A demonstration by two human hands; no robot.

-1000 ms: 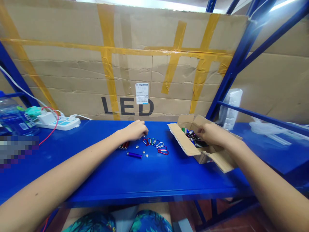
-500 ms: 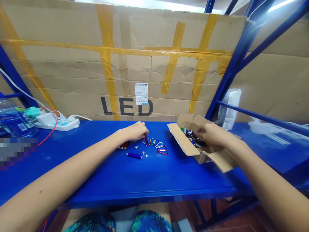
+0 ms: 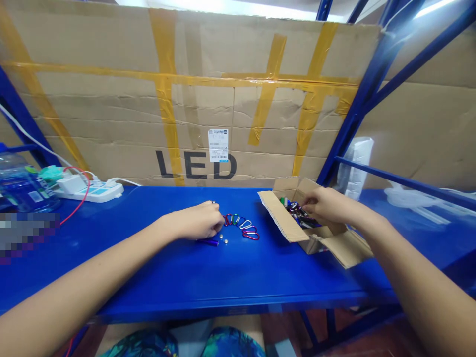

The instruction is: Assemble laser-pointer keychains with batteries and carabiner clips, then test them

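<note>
My left hand rests knuckles-up on the blue shelf, its fingers curled together over small items that I cannot make out. Just in front of it lie a purple mini flashlight and two silver button cells. A row of coloured carabiners curves to its right. My right hand reaches into an open cardboard box of coloured small parts, fingertips pinched among them; what they grip is hidden.
A white power strip with a red cable and a large water bottle sit at the far left. A taped cardboard sheet marked LED forms the back wall. A white plastic bag hangs by the blue rack post.
My left hand has slid back toward me from the carabiners and now covers the red cylinders next to the flashlight. My right hand stays in the box, barely shifted.
</note>
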